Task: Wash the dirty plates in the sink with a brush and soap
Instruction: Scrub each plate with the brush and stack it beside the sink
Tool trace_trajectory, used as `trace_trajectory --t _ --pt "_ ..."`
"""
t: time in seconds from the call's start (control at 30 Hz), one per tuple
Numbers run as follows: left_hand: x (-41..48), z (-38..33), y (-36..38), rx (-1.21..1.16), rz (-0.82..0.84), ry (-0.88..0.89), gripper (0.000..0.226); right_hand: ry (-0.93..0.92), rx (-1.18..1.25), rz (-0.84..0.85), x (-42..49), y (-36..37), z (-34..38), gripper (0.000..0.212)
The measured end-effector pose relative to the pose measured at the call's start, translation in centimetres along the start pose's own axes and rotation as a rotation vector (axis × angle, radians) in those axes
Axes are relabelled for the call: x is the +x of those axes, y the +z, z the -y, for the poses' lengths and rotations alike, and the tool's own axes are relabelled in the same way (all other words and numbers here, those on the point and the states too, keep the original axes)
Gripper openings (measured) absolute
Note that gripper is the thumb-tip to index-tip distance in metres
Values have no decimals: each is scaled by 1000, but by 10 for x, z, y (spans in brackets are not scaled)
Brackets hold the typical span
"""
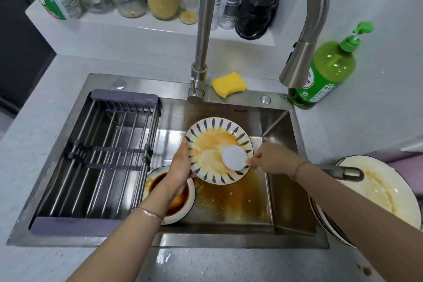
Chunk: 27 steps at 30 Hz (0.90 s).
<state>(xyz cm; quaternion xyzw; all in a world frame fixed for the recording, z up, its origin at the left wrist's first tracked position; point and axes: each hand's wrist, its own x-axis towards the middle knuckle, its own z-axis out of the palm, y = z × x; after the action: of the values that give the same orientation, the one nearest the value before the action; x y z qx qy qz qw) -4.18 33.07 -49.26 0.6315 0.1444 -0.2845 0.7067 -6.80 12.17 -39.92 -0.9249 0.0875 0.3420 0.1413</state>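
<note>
Holding a plate (211, 144) by its left edge, the left hand (180, 167) has its fingers curled round the rim and keeps the plate tilted above the sink (229, 239), near the middle. The plate is pale, with dark blue leaf strokes around a yellowish border, and its centre is smeared with orange sauce. The right hand (272, 158) pinches the handle of a brush (234, 158), whose round white head rests on the lower right part of the plate.

Below the left hand, a second plate (180, 204) lies on the sink floor with dark brown sauce pooled in it, and brownish water stains the floor beside it. A stack of plates (384, 188) with orange streaks sits on the counter to the right. A green soap bottle (329, 71) stands at the sink's back right corner, behind the tap (203, 30), and a yellow sponge (229, 84) lies on the back ledge. A drying rack (103, 155) spans the left half of the sink.
</note>
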Motion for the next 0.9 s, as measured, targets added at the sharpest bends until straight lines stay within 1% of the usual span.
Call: trace_trajectory --t 0.03,0.1,0.17,0.2,0.27,0.37,0.43,0.5,0.57,0.63,0.77,0.83,0.9 --pt "0 -2 0 3 3 3 46 -20 31 35 -3 5 3 38" --pt "-1 -4 7 46 19 -4 55 -84 88 70 -5 13 17 37" --pt "-1 -1 13 83 50 -39 64 -78 155 1 3 15 26 38" --pt "-1 0 15 75 54 -47 63 -52 171 -53 7 10 24 39" --pt "-2 0 14 45 53 -46 57 0 106 -112 13 -1 12 39" --pt "2 -2 6 8 28 -44 56 44 10 -11 7 -7 -3 41" --pt "3 -5 5 1 1 -29 57 -15 20 61 -4 0 8 41" --pt "3 -6 10 41 12 -43 63 -91 77 88 -7 9 26 42" --pt "0 -4 15 76 29 -61 65 -93 176 44 1 7 36 38" --pt "-1 1 15 51 46 -74 65 -53 248 -9 13 -2 36 33" --pt "-2 2 16 50 47 -49 58 162 625 -82 25 -2 24 36" --pt "-3 -1 21 49 52 -54 58 236 855 -84 21 6 33 36" --pt "-5 -5 27 50 77 -63 56 255 1011 -7 20 11 45 35"
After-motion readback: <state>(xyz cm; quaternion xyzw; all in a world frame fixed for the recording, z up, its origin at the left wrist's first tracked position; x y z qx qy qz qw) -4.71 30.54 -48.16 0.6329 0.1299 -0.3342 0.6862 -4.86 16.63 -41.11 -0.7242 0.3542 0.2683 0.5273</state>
